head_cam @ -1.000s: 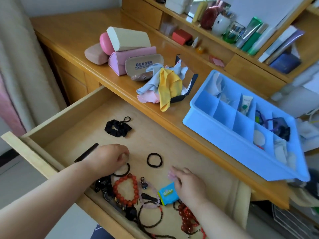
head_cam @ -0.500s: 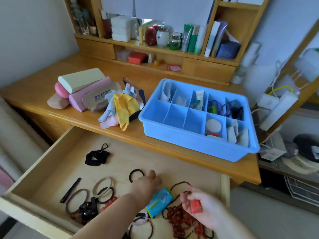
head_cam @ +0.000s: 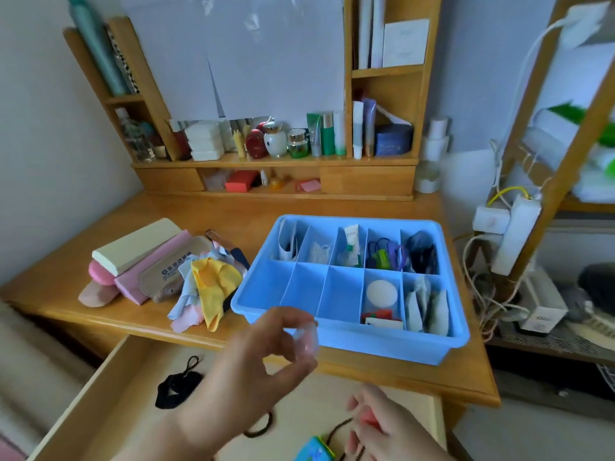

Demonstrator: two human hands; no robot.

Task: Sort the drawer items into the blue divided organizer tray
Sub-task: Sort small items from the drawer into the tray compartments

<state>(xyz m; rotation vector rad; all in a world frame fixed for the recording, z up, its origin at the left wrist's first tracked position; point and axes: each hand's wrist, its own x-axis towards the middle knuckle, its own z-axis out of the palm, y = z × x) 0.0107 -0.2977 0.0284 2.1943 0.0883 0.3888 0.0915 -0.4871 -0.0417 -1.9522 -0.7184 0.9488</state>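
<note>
The blue divided organizer tray (head_cam: 346,342) stands on the desk, several of its compartments holding small items. My left hand (head_cam: 263,364) is raised just in front of the tray's front wall and pinches a small clear item (head_cam: 307,339) between thumb and fingertips. Lower right, my right hand (head_cam: 392,430) is blurred and holds a small red item (head_cam: 367,416) in its fingers over the open drawer (head_cam: 100,400). In the drawer lie a black scrunchie (head_cam: 178,389), a black hair tie (head_cam: 261,427), a blue packet (head_cam: 314,451) and a dark bead string (head_cam: 337,429).
Left of the tray lie stacked glasses cases (head_cam: 139,257) and a heap of coloured cloths (head_cam: 209,287). A shelf of bottles and jars (head_cam: 299,141) runs along the back. Cables and a white power strip (head_cam: 512,234) hang at the desk's right edge.
The view has tilted up from the drawer to the desk. My left hand rose out of the drawer toward the tray with a small clear item. My right hand still holds the red item.
</note>
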